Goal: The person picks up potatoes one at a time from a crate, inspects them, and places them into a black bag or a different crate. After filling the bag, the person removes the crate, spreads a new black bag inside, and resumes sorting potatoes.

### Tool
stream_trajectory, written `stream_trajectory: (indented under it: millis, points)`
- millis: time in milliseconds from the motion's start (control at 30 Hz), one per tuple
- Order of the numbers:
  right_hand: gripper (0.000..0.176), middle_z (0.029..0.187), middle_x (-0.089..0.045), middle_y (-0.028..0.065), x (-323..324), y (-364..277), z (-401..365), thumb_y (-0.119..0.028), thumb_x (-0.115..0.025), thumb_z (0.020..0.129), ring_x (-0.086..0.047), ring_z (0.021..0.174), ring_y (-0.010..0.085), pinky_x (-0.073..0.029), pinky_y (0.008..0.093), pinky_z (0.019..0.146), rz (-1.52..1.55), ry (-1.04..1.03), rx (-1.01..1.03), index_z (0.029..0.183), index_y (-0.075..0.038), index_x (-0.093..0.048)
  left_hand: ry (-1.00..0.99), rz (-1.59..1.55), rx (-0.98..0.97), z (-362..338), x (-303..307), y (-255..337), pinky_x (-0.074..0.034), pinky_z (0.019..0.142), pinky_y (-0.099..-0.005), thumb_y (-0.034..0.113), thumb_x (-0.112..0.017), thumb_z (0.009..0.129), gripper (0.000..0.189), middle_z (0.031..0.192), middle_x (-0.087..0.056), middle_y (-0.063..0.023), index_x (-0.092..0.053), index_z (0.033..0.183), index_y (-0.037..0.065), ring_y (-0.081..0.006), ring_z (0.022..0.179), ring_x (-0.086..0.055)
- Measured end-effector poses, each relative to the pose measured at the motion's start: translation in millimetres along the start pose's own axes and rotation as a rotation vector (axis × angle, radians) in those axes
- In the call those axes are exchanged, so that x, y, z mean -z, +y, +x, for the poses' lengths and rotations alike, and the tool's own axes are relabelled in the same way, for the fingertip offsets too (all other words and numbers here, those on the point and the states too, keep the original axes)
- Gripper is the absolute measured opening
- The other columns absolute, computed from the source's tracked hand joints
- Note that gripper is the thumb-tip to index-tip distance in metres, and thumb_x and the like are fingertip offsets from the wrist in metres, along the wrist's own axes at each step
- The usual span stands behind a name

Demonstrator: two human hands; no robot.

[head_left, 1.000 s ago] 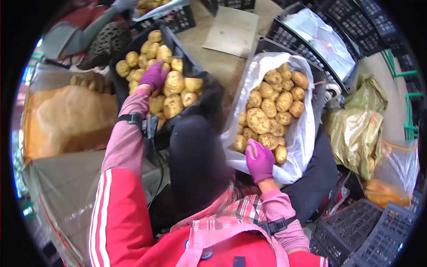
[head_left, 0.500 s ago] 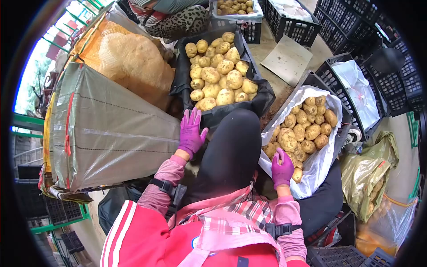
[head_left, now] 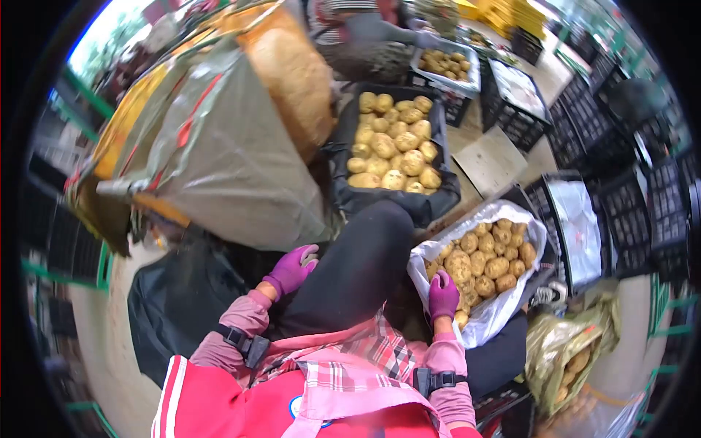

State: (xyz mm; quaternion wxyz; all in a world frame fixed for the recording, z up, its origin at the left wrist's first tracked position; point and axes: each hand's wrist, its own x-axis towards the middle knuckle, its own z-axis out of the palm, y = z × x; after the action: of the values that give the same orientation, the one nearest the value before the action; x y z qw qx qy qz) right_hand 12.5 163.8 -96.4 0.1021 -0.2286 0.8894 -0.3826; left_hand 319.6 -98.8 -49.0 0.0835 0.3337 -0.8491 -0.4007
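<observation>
"Slipping away from the rectangular crate lined with black cloth [head_left: 437,212], the purple-gloved left hand [head_left: 290,270] is now hanging lower, beside the raised leg in dark trousers [head_left: 350,263]. The head view is taking in more of the far floor, too."

"How is that hand holding itself?"

"Its fingers are bending loosely towards the leg. I am not seeing anything between them, but I cannot tell for certain whether they are empty, or whether they are touching the trousers."

"And the other one?"

"The purple-gloved right hand [head_left: 443,296] is staying at the near left corner of the rectangular crate lined with white plastic film [head_left: 537,241]. Its fingers are curling in, but the back of the glove is hiding the fingertips, so I cannot tell whether they are gripping anything."

"Where are the potatoes lying?"

"Pale yellow, rounded potatoes [head_left: 398,142] are filling the black-lined crate. Browner, rounded potatoes [head_left: 485,255] are lying in the white-lined crate, right by that hand. Between the two crates, a bit farther off, a flat pale board [head_left: 491,160] is lying on the floor."

"Which step are you reading here?"

"My guess is that the person is sorting potatoes by hand and pausing between picks, with only the right hand staying near them."

"And the next move?"

"I am judging that it is calling for the right fingers to be settling round a single potato without snagging the white film, and for the left hand to be coming back up past the knee if the black-lined crate is needing it."
</observation>
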Motion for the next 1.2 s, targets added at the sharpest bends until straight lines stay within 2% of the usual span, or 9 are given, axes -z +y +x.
stream_trajectory:
  millis: [433,533,600,733,900,967,1000,1100,1200]
  points:
    - [0.031,0.103,-0.070,0.0175,6,47,18,-0.022,-0.053,0.094,-0.065,0.095,0.0298,-0.048,0.0373,0.087,0.063,-0.220,0.177,0.107,0.003,-0.067,1.018,0.081,0.086,-202,80,38,-0.046,0.098,-0.0389,0.019,-0.063,0.090,0.046,0.129,-0.057,-0.0191,-0.054,0.131,0.002,-0.0338,0.116,-0.057]
    - [0.032,0.103,-0.069,0.0180,12,54,10,-0.022,-0.052,0.093,-0.065,0.093,0.0305,-0.048,0.0381,0.085,-0.016,-0.211,0.121,0.107,0.003,-0.067,1.231,0.418,0.305,-206,116,-37,-0.036,0.108,-0.0430,0.036,-0.065,0.088,0.057,0.133,-0.054,-0.0195,-0.052,0.133,0.004,-0.0351,0.126,-0.048]
    - [0.032,0.103,-0.069,0.0184,13,59,7,-0.022,-0.052,0.093,-0.065,0.092,0.0310,-0.048,0.0385,0.084,-0.070,-0.217,0.117,0.107,0.003,-0.067,0.912,0.487,0.707,-215,120,-82,-0.035,0.106,-0.0466,0.044,-0.064,0.086,0.056,0.132,-0.054,-0.0138,-0.057,0.127,0.006,-0.0356,0.126,-0.045]
    - [0.035,0.102,-0.068,0.0194,23,57,-6,-0.024,-0.053,0.092,-0.064,0.090,0.0325,-0.048,0.0402,0.080,-0.111,-0.228,0.107,0.109,0.003,-0.066,0.977,0.282,0.565,-216,124,-97,-0.047,0.085,-0.0439,0.038,-0.062,0.089,0.034,0.103,-0.068,-0.0087,-0.069,0.103,0.008,-0.0338,0.098,-0.062]
    - [0.034,0.095,-0.067,0.0056,27,74,7,-0.027,-0.055,0.095,-0.062,0.080,0.0155,-0.049,0.0297,0.069,0.111,-0.298,-0.030,0.111,0.000,-0.067,1.620,-0.124,0.452,-228,174,-35,-0.049,0.077,-0.0352,0.022,-0.060,0.093,0.024,0.082,-0.068,-0.0165,-0.068,0.092,-0.001,-0.0273,0.080,-0.066]
    - [0.036,0.103,-0.068,0.0054,34,72,24,-0.036,-0.058,0.096,-0.066,0.086,0.0180,-0.053,0.0325,0.074,0.539,-0.179,-0.344,0.119,-0.009,-0.061,1.504,0.302,0.179,-252,214,26,-0.050,0.079,-0.0372,0.021,-0.057,0.095,0.029,0.098,-0.068,-0.0172,-0.064,0.107,-0.004,-0.0292,0.090,-0.064]
    - [0.038,0.110,-0.066,0.0056,61,-20,-1,-0.033,-0.057,0.098,-0.066,0.092,0.0167,-0.053,0.0285,0.078,0.444,-0.240,-0.187,0.126,-0.008,-0.056,1.418,0.869,0.150,-263,230,50,-0.050,0.083,-0.0375,0.017,-0.053,0.096,0.030,0.105,-0.066,-0.0192,-0.061,0.117,-0.003,-0.0302,0.097,-0.063]
    - [0.048,0.126,-0.059,0.0120,103,-235,-66,-0.029,-0.050,0.101,-0.066,0.101,0.0199,-0.054,0.0312,0.088,0.731,-0.680,0.181,0.139,0.000,-0.045,1.027,0.207,-0.100,-227,224,155,-0.050,0.088,-0.0349,0.005,-0.056,0.090,0.027,0.106,-0.067,-0.0194,-0.064,0.115,-0.002,-0.0303,0.099,-0.065]
    - [0.043,0.113,-0.066,0.0118,83,-295,-96,-0.024,-0.056,0.097,-0.066,0.094,0.0167,-0.052,0.0307,0.087,1.023,-1.122,0.363,0.133,-0.001,-0.051,0.279,-0.293,-0.436,-152,163,229,-0.049,0.091,-0.0327,0.000,-0.060,0.085,0.029,0.110,-0.067,-0.0193,-0.063,0.114,-0.004,-0.0280,0.102,-0.066]
